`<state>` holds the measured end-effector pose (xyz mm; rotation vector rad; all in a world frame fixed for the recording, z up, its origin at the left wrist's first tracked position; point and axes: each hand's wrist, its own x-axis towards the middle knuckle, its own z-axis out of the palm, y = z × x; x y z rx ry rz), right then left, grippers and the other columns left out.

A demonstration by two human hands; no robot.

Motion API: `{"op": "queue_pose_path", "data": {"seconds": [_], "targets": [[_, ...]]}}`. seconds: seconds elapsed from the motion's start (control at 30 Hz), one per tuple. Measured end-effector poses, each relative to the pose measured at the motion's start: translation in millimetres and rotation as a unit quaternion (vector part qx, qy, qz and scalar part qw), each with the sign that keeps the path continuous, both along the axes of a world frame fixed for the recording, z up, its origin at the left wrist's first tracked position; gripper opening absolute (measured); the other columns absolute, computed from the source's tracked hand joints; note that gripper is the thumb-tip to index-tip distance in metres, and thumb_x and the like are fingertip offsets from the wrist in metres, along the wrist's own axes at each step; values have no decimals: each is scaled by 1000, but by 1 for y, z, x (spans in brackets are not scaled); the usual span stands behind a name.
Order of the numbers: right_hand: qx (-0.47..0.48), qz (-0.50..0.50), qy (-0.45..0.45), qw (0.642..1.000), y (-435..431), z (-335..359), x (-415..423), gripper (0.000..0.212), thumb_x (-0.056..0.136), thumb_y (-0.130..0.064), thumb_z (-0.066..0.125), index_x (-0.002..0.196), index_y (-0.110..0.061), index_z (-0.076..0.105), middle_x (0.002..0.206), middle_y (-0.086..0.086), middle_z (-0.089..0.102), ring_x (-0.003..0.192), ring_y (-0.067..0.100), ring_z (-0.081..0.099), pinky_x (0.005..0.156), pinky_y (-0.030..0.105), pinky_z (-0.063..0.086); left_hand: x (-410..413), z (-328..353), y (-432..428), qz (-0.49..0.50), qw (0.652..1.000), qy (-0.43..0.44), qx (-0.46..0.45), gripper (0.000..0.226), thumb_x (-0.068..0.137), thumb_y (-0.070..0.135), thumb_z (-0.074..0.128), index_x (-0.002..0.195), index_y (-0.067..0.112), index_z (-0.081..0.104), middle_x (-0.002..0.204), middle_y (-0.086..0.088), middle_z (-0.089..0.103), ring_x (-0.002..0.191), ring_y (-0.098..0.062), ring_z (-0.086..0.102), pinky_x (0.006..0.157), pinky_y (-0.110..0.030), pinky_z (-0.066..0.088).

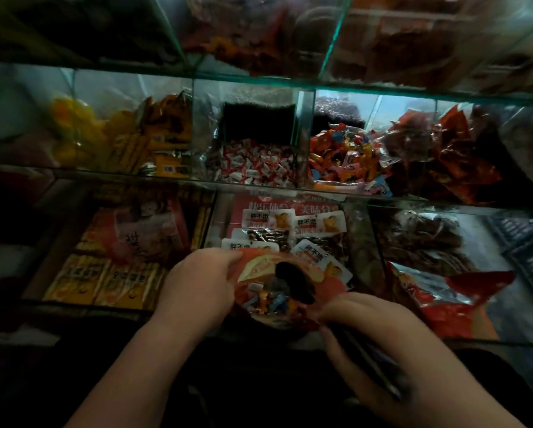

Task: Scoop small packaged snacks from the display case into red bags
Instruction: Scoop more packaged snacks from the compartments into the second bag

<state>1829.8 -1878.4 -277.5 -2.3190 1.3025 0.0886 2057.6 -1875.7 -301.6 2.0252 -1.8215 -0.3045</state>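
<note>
Glass display case (290, 193) compartments hold packaged snacks. Near its front edge, left hand (197, 282) pinches the red bag (277, 291) rim; right hand (370, 338) grips the bag's near edge, clenching a dark scoop handle (367, 362).

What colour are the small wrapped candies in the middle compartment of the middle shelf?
Red and white wrappers on the candies, seen in the head view, the only view.

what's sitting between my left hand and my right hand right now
In the head view, the red bag, holding small wrapped snacks, lies between the left hand and right hand.
</note>
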Motion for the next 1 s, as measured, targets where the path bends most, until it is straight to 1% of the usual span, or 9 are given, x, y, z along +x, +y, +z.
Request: {"op": "queue_pose_path", "data": {"seconds": [0.13, 0.23, 0.3, 0.37, 0.47, 0.53, 0.7, 0.9, 1.0], "targets": [[-27, -96, -103, 990, 0, -24, 7, 17, 86, -47, 55, 97, -35, 62, 94, -19, 64, 88, -1, 60, 79, 27, 55, -8, -11, 8, -46, 994, 83, -60, 31, 85, 4, 72, 109, 22, 79, 88, 24, 59, 86, -6, 58, 72, -13, 40], [-35, -194, -155, 968, -12, -62, 26, 19, 87, -43, 57, 85, -27, 67, 82, -14, 68, 76, 0, 63, 70, 24, 55, -13, -17, 12, -75, 989, 102, -73, 35, 86, 1, 71, 111, 23, 78, 85, 26, 56, 82, -1, 53, 73, -13, 44], [-7, -293, -200, 935, -18, -83, 35, 17, 88, -37, 63, 78, -25, 70, 71, -14, 69, 69, -5, 63, 57, 9, 47, -15, -21, 15, -90, 987, 103, -81, 40, 83, -5, 71, 113, 20, 78, 88, 14, 68, 82, -7, 58, 72, -26, 54], [37, -398, -267, 877, -16, -96, 39, 14, 87, -33, 65, 75, -29, 72, 67, -17, 70, 64, -10, 63, 48, 4, 42, -13, -24, 17, -84, 987, 115, -80, 43, 83, -7, 70, 117, 18, 76, 91, 14, 67, 85, -2, 55, 76, -23, 54], [82, -461, -385, 796, -14, -97, 44, 12, 83, -30, 69, 77, -37, 75, 75, -24, 73, 69, -12, 67, 51, 2, 45, -9, -26, 18, -74, 987, 119, -81, 45, 84, -9, 69, 121, 18, 74, 93, 24, 57, 87, -2, 57, 79, -14, 47], [101, -463, -420, 774, -12, -96, 48, 12, 84, -25, 71, 77, -32, 76, 77, -17, 75, 70, -6, 70, 54, 5, 50, -9, -27, 18, -60, 988, 122, -72, 45, 86, -7, 69, 122, 20, 73, 95, 26, 56, 88, -1, 56, 78, -6, 41], [208, -503, -466, 698, -5, -92, 44, 9, 86, -22, 73, 80, -26, 78, 79, 7, 78, 76, 24, 78, 69, 43, 64, -9, -26, 18, -47, 988, 125, -71, 39, 89, -3, 69, 123, 16, 73, 101, 19, 61, 96, -9, 63, 85, -14, 43], [195, -540, -538, 617, 10, -72, 10, 16, 92, -15, 68, 78, -15, 77, 82, 17, 77, 78, 32, 77, 65, 34, 61, -9, -31, 17, -30, 987, 122, -99, 38, 87, -3, 71, 121, 15, 74, 104, 9, 72, 93, -9, 60, 85, -27, 49], [177, -543, -552, 608, 16, -62, -4, 17, 93, -14, 68, 79, -10, 76, 83, 23, 76, 78, 38, 76, 65, 36, 62, -11, -30, 15, -38, 988, 102, -106, 36, 86, -2, 73, 117, 15, 76, 103, 8, 74, 90, -11, 58, 82, -32, 52]]}}
